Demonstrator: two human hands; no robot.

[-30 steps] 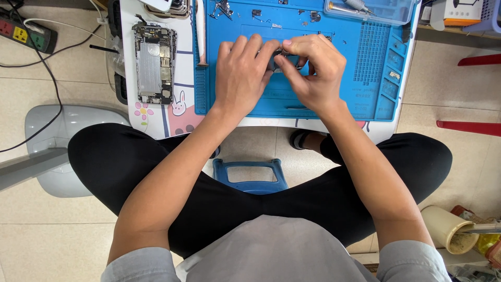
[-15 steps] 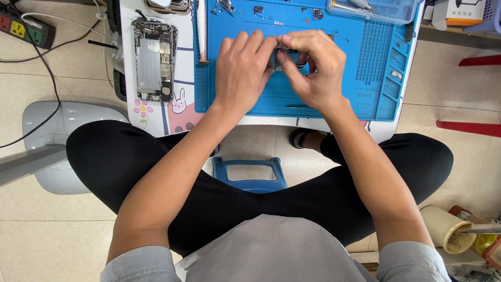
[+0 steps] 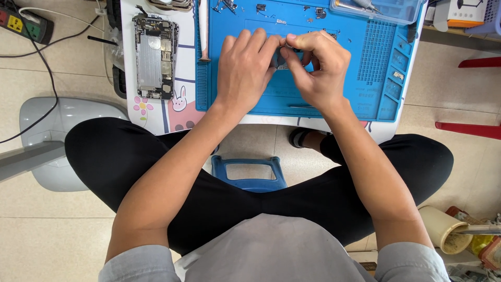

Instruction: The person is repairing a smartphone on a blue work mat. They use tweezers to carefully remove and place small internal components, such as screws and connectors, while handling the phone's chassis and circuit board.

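Two forearms reach forward from the bottom of the frame, over crossed legs in black trousers (image 3: pixel 156 156), with a blue stool (image 3: pixel 249 175) showing between the knees. Both wrists sit at the near edge of the blue work mat (image 3: pixel 365 94) on the small table (image 3: pixel 156 117). Left hand (image 3: pixel 245 70) lies palm down, fingers straight and together, tips meeting the right hand over mat centre. Right hand (image 3: pixel 318 70) is curled, thumb and fingers pinched in toward the left fingertips. Between them a small dark part (image 3: pixel 282 58) is gripped by both hands; it is mostly covered by fingers, so its shape is hard to make out.

Just left of the mat, an opened phone (image 3: pixel 155 57) lies flat, insides up, well apart from the hands. Small screws and metal bits (image 3: pixel 261 8) sit along the mat's far edge, too small to tell apart. A clear plastic tray (image 3: pixel 376 9) at the far right corner is cut off by the frame top. A power strip (image 3: pixel 23 23) lies on the floor far left, partly cropped.
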